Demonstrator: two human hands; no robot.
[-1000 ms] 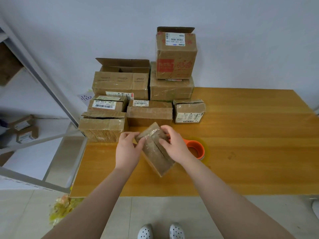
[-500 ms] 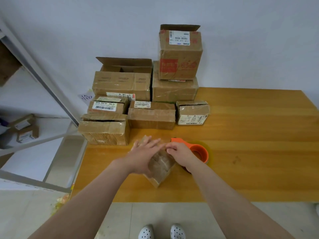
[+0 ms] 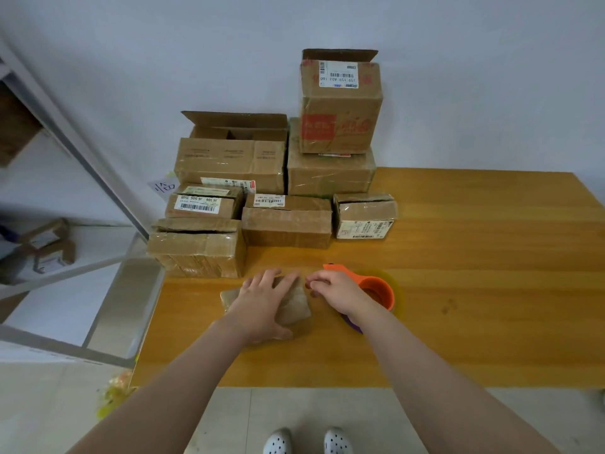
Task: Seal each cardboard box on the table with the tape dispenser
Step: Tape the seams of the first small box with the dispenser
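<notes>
The left hand [image 3: 262, 304] is laid flat on a small cardboard box [image 3: 296, 306], fingers straight and spread across its top, thumb set along its near edge; the box is pressed down rather than grasped. The box lies on the table [image 3: 474, 290] near the front edge, turned at a slant, and much of it is covered by the hand.

The right hand [image 3: 339, 293] is placed just beside the box's right edge. Its fingers are curled down over the tape dispenser [image 3: 376, 288], which is gripped from above. An orange tip is seen beyond the knuckles, the orange ring with its roll of clear tape is seen to the right of the hand, and a purple part is seen under the wrist. The dispenser rests on the table, close to the small box.

Further back, a cluster of other cardboard boxes is gathered at the table's far left corner against the wall. Three are set in a front row: a wide taped one [image 3: 196, 250], a flat one [image 3: 286, 224] and a smaller one [image 3: 365, 216] with a white label. Behind them an open-topped box [image 3: 229, 158] is found, and a tall box with red print [image 3: 340, 106] is stacked on another.

A metal shelf frame [image 3: 82, 158] is seen to the left of the table, and spotted shoes [image 3: 278, 442] on the tiled floor below.
</notes>
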